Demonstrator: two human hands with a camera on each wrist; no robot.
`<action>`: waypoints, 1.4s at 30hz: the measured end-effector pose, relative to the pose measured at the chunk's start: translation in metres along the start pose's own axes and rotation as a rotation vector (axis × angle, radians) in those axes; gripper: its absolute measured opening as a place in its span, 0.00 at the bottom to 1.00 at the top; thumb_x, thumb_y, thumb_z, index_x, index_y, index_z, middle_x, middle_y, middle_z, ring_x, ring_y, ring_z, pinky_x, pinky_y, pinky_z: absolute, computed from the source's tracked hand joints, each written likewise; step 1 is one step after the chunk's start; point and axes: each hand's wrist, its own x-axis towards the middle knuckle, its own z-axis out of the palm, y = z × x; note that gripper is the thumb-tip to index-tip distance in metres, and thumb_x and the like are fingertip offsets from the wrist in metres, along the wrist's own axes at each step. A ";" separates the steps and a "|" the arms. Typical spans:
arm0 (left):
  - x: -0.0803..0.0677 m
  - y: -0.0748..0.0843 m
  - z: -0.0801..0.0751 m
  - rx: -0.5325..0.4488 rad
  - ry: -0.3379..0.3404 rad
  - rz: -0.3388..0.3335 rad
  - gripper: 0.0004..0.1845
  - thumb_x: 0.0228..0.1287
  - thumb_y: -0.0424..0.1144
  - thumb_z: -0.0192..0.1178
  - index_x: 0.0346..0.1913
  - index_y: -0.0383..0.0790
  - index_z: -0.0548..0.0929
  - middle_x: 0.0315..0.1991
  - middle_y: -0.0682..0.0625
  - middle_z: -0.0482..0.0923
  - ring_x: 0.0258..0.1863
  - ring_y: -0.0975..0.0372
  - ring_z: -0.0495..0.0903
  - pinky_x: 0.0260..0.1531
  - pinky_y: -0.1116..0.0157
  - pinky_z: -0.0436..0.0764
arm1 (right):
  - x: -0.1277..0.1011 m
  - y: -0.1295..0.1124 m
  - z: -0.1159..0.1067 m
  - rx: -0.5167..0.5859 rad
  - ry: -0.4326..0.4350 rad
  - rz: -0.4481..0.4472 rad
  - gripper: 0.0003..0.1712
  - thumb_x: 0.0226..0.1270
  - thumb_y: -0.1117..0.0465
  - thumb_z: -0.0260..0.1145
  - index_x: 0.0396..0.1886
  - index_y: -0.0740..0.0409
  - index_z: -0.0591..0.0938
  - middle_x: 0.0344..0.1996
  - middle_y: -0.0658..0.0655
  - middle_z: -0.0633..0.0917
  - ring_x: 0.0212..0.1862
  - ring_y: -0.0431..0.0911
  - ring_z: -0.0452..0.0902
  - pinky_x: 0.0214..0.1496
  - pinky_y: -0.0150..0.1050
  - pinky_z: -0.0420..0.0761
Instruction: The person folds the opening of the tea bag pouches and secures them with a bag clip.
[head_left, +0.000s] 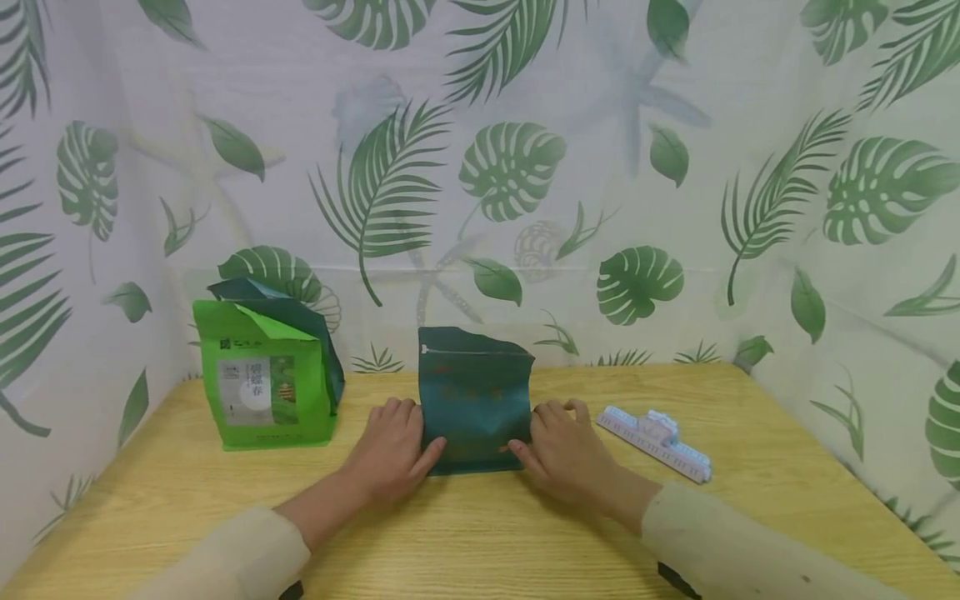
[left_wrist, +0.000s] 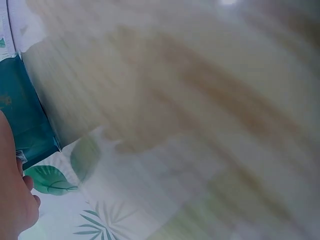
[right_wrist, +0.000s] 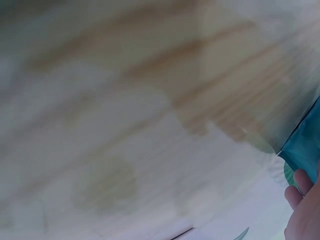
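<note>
A dark teal pouch stands upright at the middle of the wooden table, its top edge wavy. My left hand holds its lower left side, with the thumb on the pouch's front. My right hand holds the lower right side the same way. Both sets of fingertips are hidden beside or behind the pouch. The left wrist view is blurred and shows the pouch at the left edge above my left hand. In the right wrist view, the pouch sits at the right edge over my right hand.
A bright green bag with a folded top stands at the left, and a darker bag leans behind it. A pale blue and pink sealing clip lies on the table right of my right hand. Leaf-print curtains close off the back and both sides.
</note>
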 end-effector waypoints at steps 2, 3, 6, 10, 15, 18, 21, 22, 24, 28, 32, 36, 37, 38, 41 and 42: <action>0.003 0.002 0.001 -0.003 -0.008 0.003 0.30 0.76 0.55 0.48 0.54 0.25 0.75 0.47 0.39 0.75 0.47 0.49 0.69 0.52 0.48 0.68 | -0.002 0.002 -0.001 -0.006 0.012 0.005 0.21 0.76 0.47 0.55 0.28 0.59 0.76 0.37 0.57 0.81 0.46 0.52 0.74 0.55 0.57 0.66; 0.004 0.004 0.002 -0.005 -0.013 0.004 0.30 0.76 0.55 0.47 0.55 0.25 0.75 0.48 0.38 0.75 0.48 0.48 0.70 0.52 0.48 0.68 | -0.003 0.004 0.000 -0.012 0.020 0.005 0.21 0.75 0.48 0.56 0.27 0.58 0.76 0.36 0.57 0.81 0.45 0.52 0.74 0.55 0.58 0.67; 0.007 0.007 0.003 0.000 -0.021 0.002 0.32 0.77 0.56 0.46 0.56 0.25 0.74 0.50 0.38 0.75 0.50 0.48 0.69 0.53 0.49 0.68 | -0.004 0.007 0.001 -0.021 0.048 0.007 0.19 0.73 0.50 0.57 0.25 0.57 0.75 0.34 0.57 0.80 0.44 0.53 0.75 0.55 0.58 0.67; 0.008 0.008 0.003 0.022 -0.018 -0.013 0.32 0.77 0.56 0.45 0.56 0.26 0.74 0.51 0.38 0.75 0.50 0.49 0.69 0.53 0.50 0.67 | -0.003 0.009 0.003 -0.004 0.068 0.009 0.19 0.73 0.51 0.57 0.24 0.56 0.74 0.33 0.56 0.80 0.44 0.53 0.75 0.55 0.59 0.68; 0.008 0.008 0.005 0.044 0.008 -0.014 0.30 0.76 0.56 0.46 0.55 0.26 0.75 0.50 0.38 0.76 0.48 0.49 0.69 0.51 0.52 0.68 | -0.003 0.009 0.004 0.010 0.069 0.011 0.19 0.73 0.51 0.57 0.22 0.56 0.73 0.32 0.56 0.79 0.42 0.52 0.74 0.54 0.58 0.67; 0.007 0.008 0.006 0.049 0.023 -0.011 0.30 0.76 0.56 0.46 0.53 0.27 0.75 0.49 0.39 0.76 0.47 0.49 0.69 0.50 0.52 0.68 | -0.003 0.010 0.005 0.003 0.070 0.009 0.20 0.73 0.50 0.58 0.23 0.56 0.73 0.32 0.56 0.79 0.42 0.52 0.74 0.54 0.58 0.67; 0.006 0.007 0.008 0.059 0.032 -0.013 0.30 0.76 0.56 0.46 0.52 0.28 0.76 0.49 0.39 0.76 0.47 0.50 0.69 0.50 0.52 0.68 | -0.002 0.010 0.005 0.001 0.068 0.009 0.20 0.73 0.50 0.57 0.23 0.56 0.73 0.32 0.55 0.79 0.42 0.52 0.74 0.54 0.58 0.68; 0.006 0.007 0.008 0.062 0.034 -0.014 0.30 0.76 0.56 0.46 0.52 0.28 0.76 0.49 0.39 0.76 0.48 0.49 0.69 0.50 0.52 0.68 | -0.001 0.009 0.005 0.000 0.068 0.010 0.20 0.73 0.50 0.57 0.23 0.55 0.73 0.32 0.55 0.79 0.41 0.51 0.74 0.54 0.58 0.68; 0.006 0.006 0.009 0.065 0.038 -0.016 0.30 0.75 0.56 0.47 0.52 0.28 0.76 0.49 0.39 0.76 0.48 0.49 0.70 0.51 0.52 0.68 | -0.001 0.009 0.005 -0.003 0.064 0.010 0.20 0.74 0.50 0.57 0.23 0.55 0.73 0.32 0.55 0.79 0.41 0.51 0.74 0.54 0.58 0.68; 0.006 0.006 0.008 0.056 0.044 -0.015 0.29 0.75 0.56 0.47 0.52 0.27 0.76 0.49 0.39 0.76 0.47 0.49 0.70 0.50 0.52 0.68 | -0.001 0.008 0.004 0.001 0.060 0.011 0.20 0.74 0.50 0.57 0.23 0.56 0.73 0.32 0.55 0.79 0.41 0.51 0.74 0.54 0.57 0.68; 0.007 0.006 0.007 0.051 0.045 -0.012 0.29 0.75 0.56 0.48 0.51 0.27 0.76 0.47 0.39 0.76 0.46 0.50 0.69 0.49 0.52 0.68 | -0.001 0.008 0.003 0.000 0.062 0.011 0.20 0.74 0.50 0.56 0.24 0.56 0.74 0.31 0.55 0.79 0.41 0.51 0.74 0.53 0.57 0.68; 0.007 0.007 0.006 0.048 0.042 -0.012 0.28 0.76 0.56 0.47 0.50 0.29 0.76 0.46 0.41 0.75 0.45 0.51 0.68 0.49 0.52 0.67 | -0.001 0.009 0.002 -0.006 0.064 0.012 0.20 0.74 0.50 0.57 0.24 0.57 0.75 0.32 0.56 0.79 0.40 0.51 0.74 0.53 0.57 0.69; 0.007 0.007 0.006 0.049 0.044 -0.011 0.28 0.76 0.56 0.47 0.50 0.29 0.76 0.45 0.41 0.75 0.44 0.51 0.68 0.48 0.53 0.67 | -0.002 0.009 0.002 -0.003 0.062 0.014 0.20 0.74 0.50 0.57 0.24 0.58 0.75 0.32 0.56 0.80 0.41 0.52 0.74 0.53 0.57 0.69; 0.007 0.008 0.006 0.041 0.045 -0.012 0.28 0.76 0.56 0.47 0.50 0.29 0.76 0.45 0.41 0.75 0.44 0.51 0.68 0.48 0.52 0.67 | -0.002 0.009 0.002 -0.003 0.058 0.015 0.20 0.74 0.50 0.57 0.25 0.58 0.75 0.32 0.56 0.80 0.41 0.52 0.74 0.53 0.57 0.69; 0.006 0.011 0.007 0.002 0.042 -0.041 0.27 0.75 0.55 0.48 0.50 0.29 0.76 0.44 0.41 0.75 0.43 0.51 0.68 0.46 0.53 0.67 | -0.003 0.009 0.001 0.014 0.036 0.035 0.20 0.74 0.49 0.57 0.25 0.57 0.75 0.33 0.56 0.80 0.42 0.52 0.75 0.52 0.57 0.68; 0.006 0.013 0.006 -0.016 0.036 -0.059 0.27 0.75 0.55 0.48 0.50 0.29 0.76 0.45 0.41 0.75 0.43 0.51 0.68 0.46 0.53 0.67 | -0.004 0.009 0.001 0.026 0.024 0.044 0.20 0.74 0.49 0.57 0.24 0.56 0.74 0.34 0.56 0.81 0.42 0.52 0.75 0.52 0.57 0.68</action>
